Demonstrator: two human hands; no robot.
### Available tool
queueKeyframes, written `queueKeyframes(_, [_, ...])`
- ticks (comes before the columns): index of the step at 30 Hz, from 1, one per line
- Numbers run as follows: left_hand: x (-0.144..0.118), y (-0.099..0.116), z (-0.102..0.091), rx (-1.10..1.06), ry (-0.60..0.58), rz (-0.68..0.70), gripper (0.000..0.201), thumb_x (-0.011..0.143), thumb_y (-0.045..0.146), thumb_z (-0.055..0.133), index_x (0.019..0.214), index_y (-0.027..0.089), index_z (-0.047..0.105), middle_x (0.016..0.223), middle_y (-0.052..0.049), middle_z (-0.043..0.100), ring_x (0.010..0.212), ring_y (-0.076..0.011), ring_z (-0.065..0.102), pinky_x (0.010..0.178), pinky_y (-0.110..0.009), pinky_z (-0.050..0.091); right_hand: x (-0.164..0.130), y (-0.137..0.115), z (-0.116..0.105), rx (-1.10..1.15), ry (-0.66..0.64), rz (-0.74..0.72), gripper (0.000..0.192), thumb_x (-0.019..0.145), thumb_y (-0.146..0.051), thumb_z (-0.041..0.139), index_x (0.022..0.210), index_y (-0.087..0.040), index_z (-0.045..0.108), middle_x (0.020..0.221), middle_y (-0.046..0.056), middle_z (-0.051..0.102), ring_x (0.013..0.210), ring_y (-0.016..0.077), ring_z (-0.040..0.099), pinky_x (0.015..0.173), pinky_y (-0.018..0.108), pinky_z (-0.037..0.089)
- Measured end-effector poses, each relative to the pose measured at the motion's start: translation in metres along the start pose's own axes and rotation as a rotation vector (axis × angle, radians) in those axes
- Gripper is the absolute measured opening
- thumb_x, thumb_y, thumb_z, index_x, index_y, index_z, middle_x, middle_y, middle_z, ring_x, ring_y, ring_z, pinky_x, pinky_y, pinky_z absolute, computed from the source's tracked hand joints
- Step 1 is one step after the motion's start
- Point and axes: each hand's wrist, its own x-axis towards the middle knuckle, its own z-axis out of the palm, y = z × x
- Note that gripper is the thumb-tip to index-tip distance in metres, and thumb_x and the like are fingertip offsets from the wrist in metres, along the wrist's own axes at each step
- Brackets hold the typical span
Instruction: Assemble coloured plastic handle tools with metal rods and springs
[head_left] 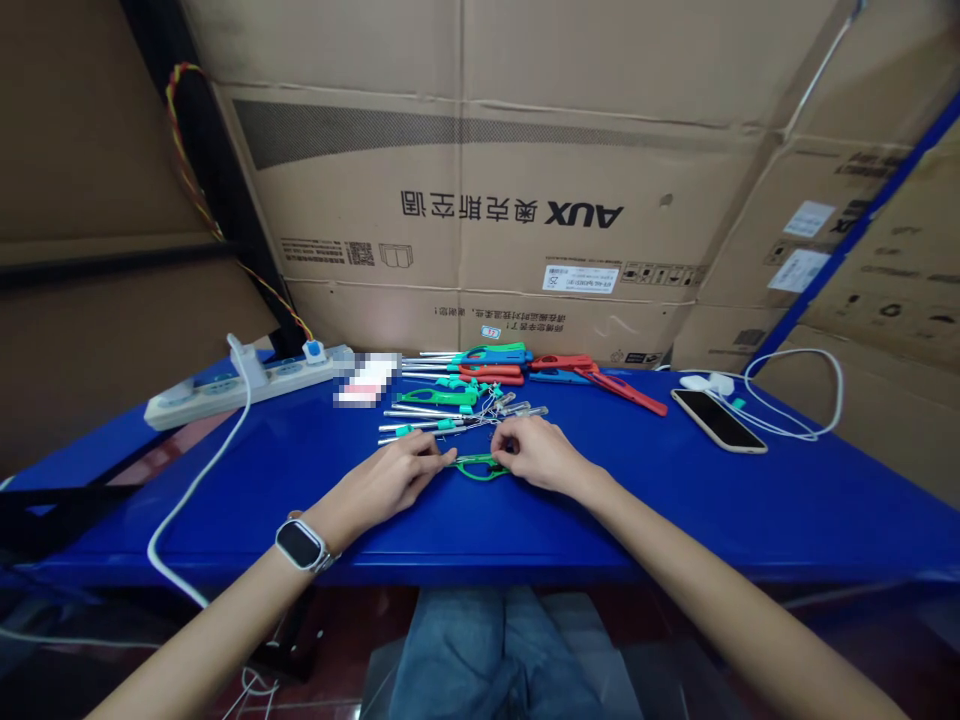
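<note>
A green long-reach lighter handle (478, 472) with a trigger loop lies low over the blue table, between my two hands. My left hand (401, 468) grips its left end, thumb and fingers closed. My right hand (536, 455) is closed in a pinch over the handle's right end; what its fingertips hold is hidden. Just beyond my hands lie several metal lighter tubes (424, 413) with teal ends and thin wires. Small clear parts (517, 404) sit by the wires. Another green handle (435, 398) rests behind the tubes.
Red handle pieces (630, 390) and a blue handle (491, 356) lie at the back. A phone (718, 420) and white cable (832, 400) are at right. A power strip (225, 388) with a cord (196, 480) stands at left. A cardboard wall (480, 150) closes the back.
</note>
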Motion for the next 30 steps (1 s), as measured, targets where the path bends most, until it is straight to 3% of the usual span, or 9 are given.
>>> queueKeyframes(4, [0.0,-0.001,0.001,0.012,-0.014,0.001,0.038,0.106,0.026,0.033,0.125,0.022,0.065,0.095,-0.007,0.06,0.082,-0.0169,0.058,0.073,-0.028,0.05,-0.001,0.0,0.001,-0.005,0.005,-0.002,0.009,0.08,-0.019,0.063,0.079,-0.024,0.071,0.081,-0.002,0.072,0.075,0.0144,0.061,0.061,0.024,0.031])
queueKeyframes(9, [0.001,-0.002,0.002,0.023,-0.032,0.006,0.038,0.105,0.026,0.033,0.123,0.021,0.066,0.096,-0.008,0.06,0.083,-0.0169,0.058,0.075,-0.029,0.051,-0.001,-0.001,0.0,-0.001,0.005,0.003,0.009,0.08,-0.02,0.063,0.079,-0.024,0.071,0.082,-0.002,0.072,0.076,0.0147,0.061,0.061,0.024,0.031])
queueKeyframes(16, [0.011,0.004,0.002,0.091,0.005,-0.01,0.042,0.105,0.029,0.034,0.098,0.016,0.073,0.093,-0.008,0.062,0.085,-0.0183,0.059,0.074,-0.03,0.052,-0.003,-0.001,0.003,0.021,0.037,-0.011,0.009,0.08,-0.018,0.064,0.079,-0.023,0.071,0.083,-0.001,0.071,0.074,0.0143,0.06,0.062,0.025,0.033])
queueKeyframes(20, [0.014,0.002,0.003,0.059,0.044,-0.03,0.042,0.106,0.029,0.034,0.096,0.017,0.073,0.092,-0.008,0.062,0.083,-0.0177,0.059,0.073,-0.029,0.052,-0.002,0.001,0.005,0.037,0.067,-0.053,0.009,0.082,-0.02,0.065,0.081,-0.022,0.074,0.087,0.002,0.068,0.073,0.0132,0.059,0.062,0.024,0.035])
queueKeyframes(24, [0.013,-0.004,0.005,0.074,0.055,-0.038,0.04,0.105,0.029,0.035,0.096,0.018,0.073,0.092,-0.008,0.062,0.084,-0.0178,0.059,0.07,-0.028,0.051,0.012,0.009,-0.003,0.139,0.093,-0.116,0.011,0.084,-0.023,0.064,0.083,-0.019,0.074,0.08,0.001,0.066,0.068,0.011,0.057,0.061,0.022,0.037])
queueKeyframes(27, [0.012,-0.008,0.007,0.108,0.045,-0.035,0.034,0.104,0.028,0.039,0.101,0.018,0.072,0.094,-0.008,0.063,0.086,-0.0196,0.059,0.071,-0.03,0.051,0.032,0.016,-0.014,0.162,0.124,-0.058,0.016,0.086,-0.025,0.059,0.084,-0.017,0.073,0.068,-0.001,0.065,0.061,0.0107,0.055,0.058,0.023,0.036])
queueKeyframes(30, [0.012,-0.009,0.008,0.136,0.027,-0.044,0.027,0.101,0.026,0.045,0.111,0.017,0.069,0.099,-0.009,0.065,0.091,-0.0223,0.059,0.078,-0.035,0.053,0.058,0.021,-0.021,0.069,0.118,0.0,0.018,0.086,-0.025,0.057,0.083,-0.017,0.072,0.07,0.0,0.069,0.065,0.0118,0.059,0.06,0.023,0.037])
